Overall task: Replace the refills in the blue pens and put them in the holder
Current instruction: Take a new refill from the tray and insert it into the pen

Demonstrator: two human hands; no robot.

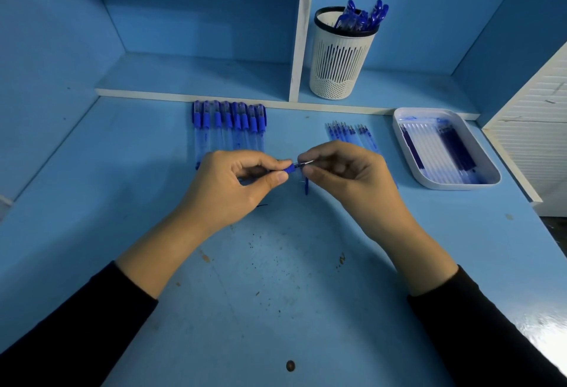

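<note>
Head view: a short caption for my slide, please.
Left hand grips a blue pen; right hand pinches its tip.

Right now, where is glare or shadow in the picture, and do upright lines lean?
Head view: glare washes out the lower right corner. Head view: a soft shadow falls on the matte blue desk left of the left hand. Head view: the wide lens makes the white shelf divider lean. Head view: the blue plastic pen, pinched by that hand and the right hand, looks slightly soft.

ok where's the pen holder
In the head view, the holder stands on the back shelf, right of centre, beside the white divider, behind and left of the tray.
</note>
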